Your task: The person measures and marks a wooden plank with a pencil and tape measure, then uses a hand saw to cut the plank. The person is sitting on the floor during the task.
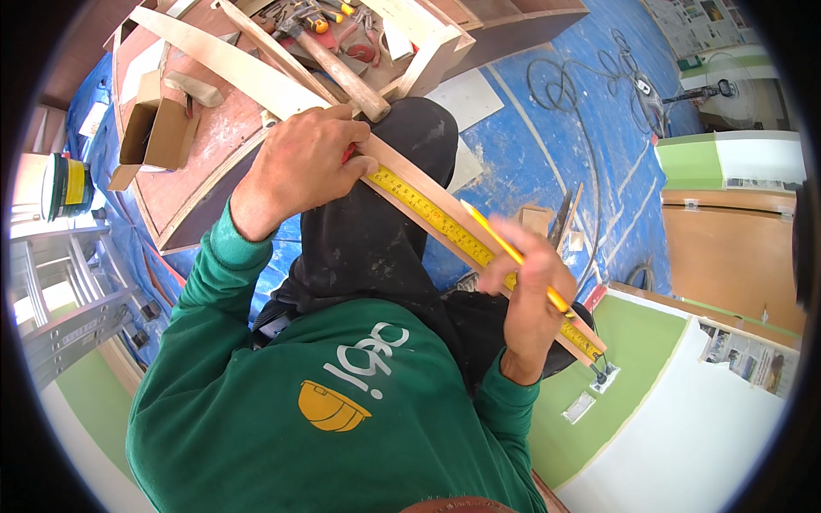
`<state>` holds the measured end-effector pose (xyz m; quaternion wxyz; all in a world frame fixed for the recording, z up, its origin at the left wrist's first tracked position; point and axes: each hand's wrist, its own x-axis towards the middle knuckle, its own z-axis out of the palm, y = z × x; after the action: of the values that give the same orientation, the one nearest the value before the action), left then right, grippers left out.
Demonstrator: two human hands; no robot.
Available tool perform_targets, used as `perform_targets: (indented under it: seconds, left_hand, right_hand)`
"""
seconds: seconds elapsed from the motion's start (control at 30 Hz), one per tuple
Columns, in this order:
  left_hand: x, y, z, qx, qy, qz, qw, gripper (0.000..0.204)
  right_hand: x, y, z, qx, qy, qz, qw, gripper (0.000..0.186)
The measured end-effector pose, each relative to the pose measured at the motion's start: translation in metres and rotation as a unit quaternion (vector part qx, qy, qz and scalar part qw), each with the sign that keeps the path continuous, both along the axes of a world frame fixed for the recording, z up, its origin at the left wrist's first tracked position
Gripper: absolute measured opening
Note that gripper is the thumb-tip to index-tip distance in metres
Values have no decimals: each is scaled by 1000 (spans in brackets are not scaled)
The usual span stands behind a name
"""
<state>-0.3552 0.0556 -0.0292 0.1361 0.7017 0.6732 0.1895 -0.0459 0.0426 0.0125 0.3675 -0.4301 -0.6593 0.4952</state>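
Floor under blue tarpaulin (pixel 513 175), dusty, scuffed; dark cable (pixel 575 107) looped across it. Right: wall (pixel 590 440) painted green, then white, with outlet plate (pixel 579 407); tan wooden panel (pixel 727 265) past it. Fan (pixel 727 89) far right. Left: aluminium stepladder (pixel 79 329). Top: brown wooden cabinet (pixel 505 41). Light bright at left edge.

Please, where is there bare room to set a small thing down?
On the reddish worktop, a small patch between the cardboard box and the left hand. Also on the dusty blue floor sheet, between the white board and the cardboard scrap. Crowded: the wooden tool compartment around the hammer.
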Motion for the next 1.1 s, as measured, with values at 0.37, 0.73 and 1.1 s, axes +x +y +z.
perform_targets:
  seconds: [0.37,0.73,1.1]
  left_hand:
    - [0,2,3,-8,7,-12,1000,26]
    - [0,2,1,-12,-2,-11,1000,26]
    - [-1,1,0,-15,-3,-13,1000,24]
  right_hand:
    - [-22,16,-36,108,-84,65,988,22]
    - [-24,19,-41,128,-79,70,986,23]
    - [-23,16,-46,135,-88,49,986,21]
